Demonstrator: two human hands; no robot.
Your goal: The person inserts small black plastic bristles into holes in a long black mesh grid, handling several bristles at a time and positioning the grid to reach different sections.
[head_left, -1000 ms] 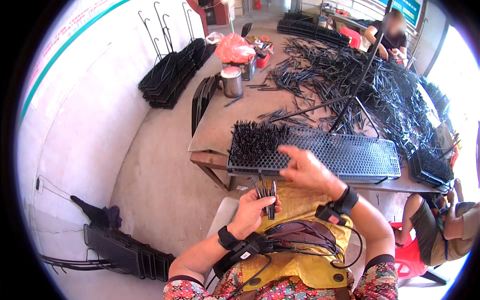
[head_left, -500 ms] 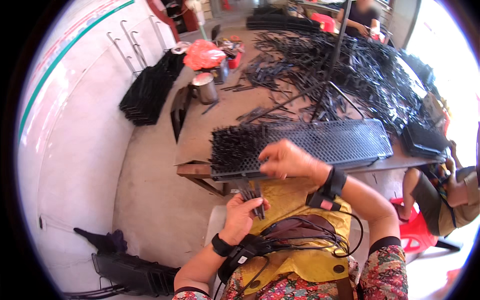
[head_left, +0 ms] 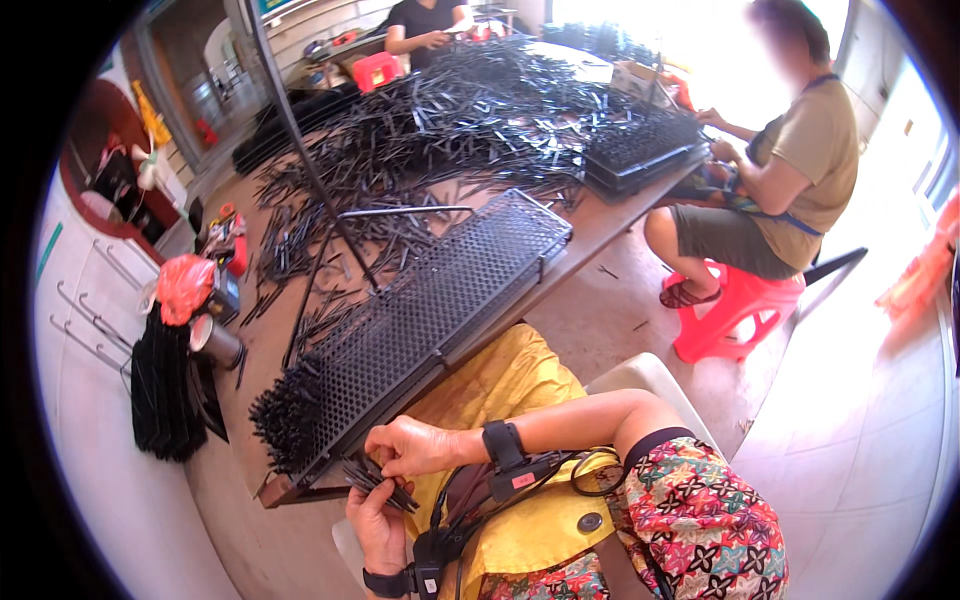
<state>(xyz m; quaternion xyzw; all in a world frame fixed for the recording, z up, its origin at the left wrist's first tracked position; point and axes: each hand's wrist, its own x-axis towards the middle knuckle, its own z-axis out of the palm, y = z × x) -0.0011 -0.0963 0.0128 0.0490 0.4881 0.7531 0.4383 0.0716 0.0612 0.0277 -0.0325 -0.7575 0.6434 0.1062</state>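
A bundle of thin black strips (head_left: 374, 482) is gripped in my left hand (head_left: 378, 525), below the near edge of the table. My right hand (head_left: 412, 445) is at the top of this bundle, fingertips pinched together against it; whether they hold a single strip is too small to tell. Just beyond both hands lies a long black perforated tray (head_left: 440, 290) at the table's edge. Its near left end is packed with upright black pieces (head_left: 288, 415), while bare holes show over the rest.
Loose black strips (head_left: 430, 120) heap over the table (head_left: 235, 400). A thin metal pole (head_left: 290, 130) rises behind the tray. At the right a person (head_left: 800, 150) sits on a red stool (head_left: 735, 310) by stacked black trays (head_left: 640, 155). Another person (head_left: 425, 25) works at the far side. A metal mug (head_left: 215, 340) stands left.
My view has turned to the right. My right hand has come from over the tray's holes back to the bundle. The left hand keeps hold of the strips.
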